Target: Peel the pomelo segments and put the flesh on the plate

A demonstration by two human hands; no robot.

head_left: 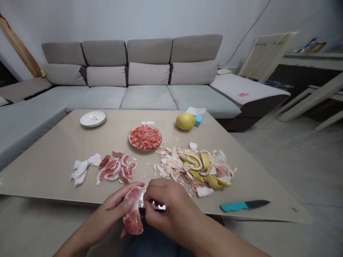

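Note:
My left hand [115,207] holds a pink pomelo segment [134,222] at the table's front edge. Red flesh shows at the segment's lower end, while pale membrane covers its upper part. Close to its right side, my right hand [171,200] is closed in a pinch; what its fingertips hold, if anything, is hidden. Beyond my left hand lies a group of pomelo segments [114,169], some with pale skin on them. A heap of yellow peel and white membrane scraps [198,167] spreads beyond my right hand. Small pieces of pink flesh [145,137] fill a dark-rimmed plate [129,141].
A knife with a teal handle [235,206] lies near the front right edge. Crumpled white tissue [81,170] is at left. Farther back are a white plate [87,119], a whole yellow pomelo [185,121] and a tissue pack [198,119]. A grey sofa [147,96] stands behind the table [53,153].

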